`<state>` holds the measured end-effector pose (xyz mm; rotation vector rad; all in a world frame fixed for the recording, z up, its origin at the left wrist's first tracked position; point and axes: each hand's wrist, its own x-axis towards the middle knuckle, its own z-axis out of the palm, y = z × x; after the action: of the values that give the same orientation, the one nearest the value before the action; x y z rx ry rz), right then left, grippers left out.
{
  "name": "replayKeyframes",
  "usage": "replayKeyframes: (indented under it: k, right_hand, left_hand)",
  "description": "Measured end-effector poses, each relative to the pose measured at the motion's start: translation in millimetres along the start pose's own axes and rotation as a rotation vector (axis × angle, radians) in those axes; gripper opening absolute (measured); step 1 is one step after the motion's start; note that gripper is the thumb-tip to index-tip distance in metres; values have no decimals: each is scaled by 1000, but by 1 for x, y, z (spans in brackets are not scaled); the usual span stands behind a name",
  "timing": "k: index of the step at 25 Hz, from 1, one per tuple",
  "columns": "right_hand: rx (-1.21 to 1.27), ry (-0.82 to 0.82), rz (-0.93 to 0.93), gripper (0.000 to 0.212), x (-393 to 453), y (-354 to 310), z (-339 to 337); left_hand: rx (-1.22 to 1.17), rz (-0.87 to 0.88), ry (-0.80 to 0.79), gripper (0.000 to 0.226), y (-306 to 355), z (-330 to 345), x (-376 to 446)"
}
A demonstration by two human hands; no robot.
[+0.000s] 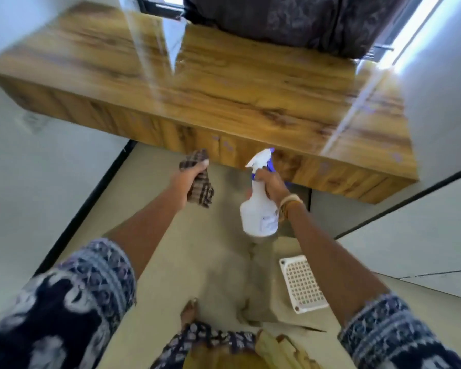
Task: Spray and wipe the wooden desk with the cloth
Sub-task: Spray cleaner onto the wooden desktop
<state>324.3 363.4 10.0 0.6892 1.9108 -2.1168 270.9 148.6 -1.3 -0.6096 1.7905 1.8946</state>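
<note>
The glossy wooden desk spans the upper half of the head view, fixed between white walls, with bright reflections on its top. My left hand is closed around a brown checked cloth, held in the air just in front of the desk's front edge. My right hand grips the neck of a white spray bottle with a blue-and-white trigger head; its nozzle is level with the desk's front edge. Both hands are below and short of the desk top, apart from it.
A dark patterned curtain hangs behind the desk. A white perforated plastic tray lies on the beige floor to the right of my feet. White walls close in on both sides.
</note>
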Motion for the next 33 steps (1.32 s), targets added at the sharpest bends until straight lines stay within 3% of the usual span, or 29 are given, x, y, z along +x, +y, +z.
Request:
replayKeyframes:
  k: [4,7,8,11,14,19,22,26,29,31,33]
  right_hand:
    - [-84,-102,6,24,26,-55,74]
    - [-30,-286,88,34,32,-91,109]
    - [-8,-353,113,37,39,-98,119]
    - [137,-430,158,43,59,-128,151]
    - [189,-490,138,41,90,-163,175]
    - [-414,-424,76,64,149,-224,206]
    - [-527,-412,107,63,182,-253,223]
    - [-565,-456,181,52,222,-280,238]
    - [-728,-467,276,35,244,-286,245]
    - [-744,-416,198,27,261,-286,254]
    - [-577,-284,88,23,278,-286,263]
  left_hand:
    - [-55,109,28,75,75,-60,24]
    - [-102,110,79,113,114,-95,48]
    - [-102,121,102,115,126,-104,49]
    - [-112,163,140,81,159,-130,62]
    - [-152,152,181,88,189,-149,84]
    - [-168,208,200,75,239,-159,126]
    - [-171,236,251,74,272,-160,153]
    - [-198,257,213,66,307,-162,193]
    - [-210,236,204,63,322,-168,225]
    - [-208,236,204,65,333,-175,245]
    - [-212,240,203,62,350,-182,262]
